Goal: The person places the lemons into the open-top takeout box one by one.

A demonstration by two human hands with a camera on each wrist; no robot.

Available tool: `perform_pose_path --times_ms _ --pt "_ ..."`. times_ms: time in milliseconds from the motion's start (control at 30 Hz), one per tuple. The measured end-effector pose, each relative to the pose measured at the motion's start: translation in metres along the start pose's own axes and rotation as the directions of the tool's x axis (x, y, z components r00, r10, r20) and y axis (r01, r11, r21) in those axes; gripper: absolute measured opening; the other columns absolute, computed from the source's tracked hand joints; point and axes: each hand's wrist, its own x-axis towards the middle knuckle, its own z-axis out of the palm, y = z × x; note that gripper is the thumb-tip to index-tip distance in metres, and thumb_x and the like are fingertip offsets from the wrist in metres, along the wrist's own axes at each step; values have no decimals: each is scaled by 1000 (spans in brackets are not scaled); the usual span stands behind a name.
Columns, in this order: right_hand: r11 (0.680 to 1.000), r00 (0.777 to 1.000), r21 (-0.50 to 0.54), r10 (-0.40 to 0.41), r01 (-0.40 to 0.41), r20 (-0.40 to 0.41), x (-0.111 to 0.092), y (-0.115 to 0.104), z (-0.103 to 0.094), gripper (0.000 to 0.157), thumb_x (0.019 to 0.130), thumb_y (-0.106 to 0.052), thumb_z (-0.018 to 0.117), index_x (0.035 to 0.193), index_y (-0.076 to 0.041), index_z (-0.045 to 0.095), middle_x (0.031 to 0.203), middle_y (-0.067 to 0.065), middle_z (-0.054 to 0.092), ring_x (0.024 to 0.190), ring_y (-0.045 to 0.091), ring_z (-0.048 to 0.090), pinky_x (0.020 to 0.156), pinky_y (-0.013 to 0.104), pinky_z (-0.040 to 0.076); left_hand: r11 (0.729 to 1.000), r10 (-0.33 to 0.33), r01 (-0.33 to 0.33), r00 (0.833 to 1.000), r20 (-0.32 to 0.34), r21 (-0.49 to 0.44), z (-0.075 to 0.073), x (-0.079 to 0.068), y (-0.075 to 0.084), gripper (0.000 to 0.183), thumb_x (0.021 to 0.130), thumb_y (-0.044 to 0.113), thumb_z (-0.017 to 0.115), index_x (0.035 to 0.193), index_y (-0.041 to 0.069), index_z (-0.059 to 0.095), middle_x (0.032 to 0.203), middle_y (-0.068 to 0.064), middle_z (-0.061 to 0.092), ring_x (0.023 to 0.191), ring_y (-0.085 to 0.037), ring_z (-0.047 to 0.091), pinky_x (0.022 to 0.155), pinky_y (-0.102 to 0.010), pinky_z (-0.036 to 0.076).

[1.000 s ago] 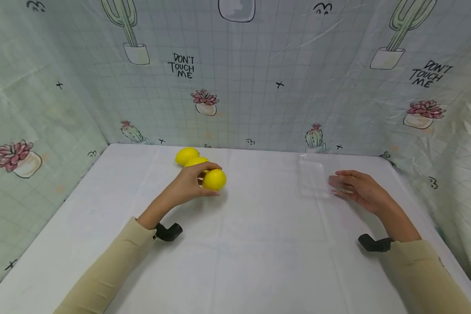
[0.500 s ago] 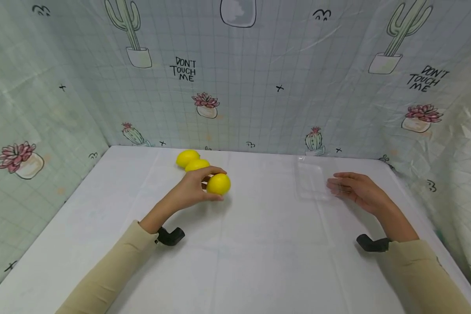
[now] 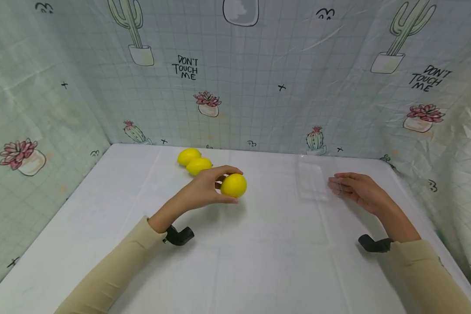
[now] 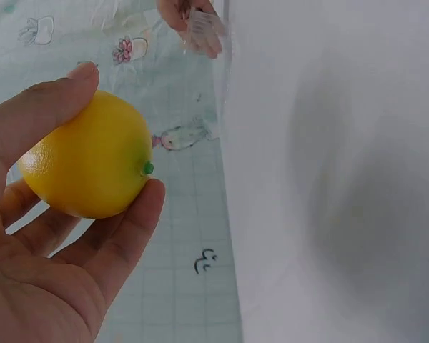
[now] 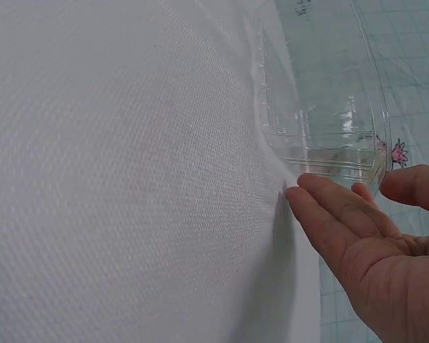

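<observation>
My left hand (image 3: 200,189) grips a yellow lemon (image 3: 234,186) above the white table, thumb on one side and fingers on the other. The left wrist view shows the lemon (image 4: 93,157) up close, with a small green stem tip facing away from the palm. At the right, my right hand (image 3: 361,192) lies beside a clear plastic container (image 3: 299,179). Its fingers are fairly straight, fingertips right at the container's near end, and the thumb is close to the rim, as the right wrist view shows. The container (image 5: 322,93) has nothing visible inside.
Two more lemons lie together at the back left, one farther back (image 3: 189,156) and one nearer (image 3: 199,166). A patterned curtain (image 3: 239,87) rises behind the white table (image 3: 274,253) and along both sides.
My left hand has carried the lemon to the right, away from the other two lemons, which now show more fully. The right hand and the container have stayed nearly still.
</observation>
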Motion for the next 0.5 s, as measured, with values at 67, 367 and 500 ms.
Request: perform_pose_path --times_ms 67,367,500 --pt "1000 1000 -10 4 -5 -5 0 1 0 62 110 -12 44 152 19 11 121 -11 65 113 1 64 96 25 55 1000 22 -22 1000 9 -4 3 3 3 64 78 20 90 135 13 61 132 0 63 111 -20 64 92 -34 58" --pt "994 1000 -104 14 -17 -26 3 1 1 59 111 -15 43 152 18 17 126 -9 61 112 -4 62 95 23 54 995 96 -97 995 36 8 17 17 10 64 79 19 90 136 12 60 133 -1 63 112 -19 63 94 -33 57" --pt "993 999 -112 25 -28 -29 4 -1 3 59 111 -16 42 153 17 17 130 -5 58 113 -5 61 97 23 54 994 105 -106 994 31 12 21 24 13 65 81 18 88 138 11 58 135 -2 62 113 -19 62 92 -31 57"
